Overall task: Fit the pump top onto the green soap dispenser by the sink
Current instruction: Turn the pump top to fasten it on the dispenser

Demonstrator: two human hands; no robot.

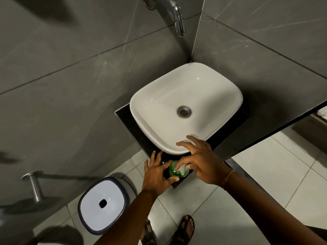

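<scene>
The green soap dispenser point(174, 171) stands on the black counter point(219, 147) just in front of the white sink point(159, 110). Its clear pump top point(182, 169) sits over the bottle's mouth. My left hand point(155, 172) wraps the bottle from the left, thumb across its front. My right hand point(201, 161) pinches the pump top with thumb and forefinger, the other fingers spread over the sink's rim. Whether the top is seated on the neck is hidden by my fingers.
A chrome tap point(178, 20) juts from the grey wall above the sink. A white-lidded bin point(102, 204) stands on the tiled floor at the left, below a metal rail point(34, 184). My sandalled feet point(184, 228) are below the counter's corner.
</scene>
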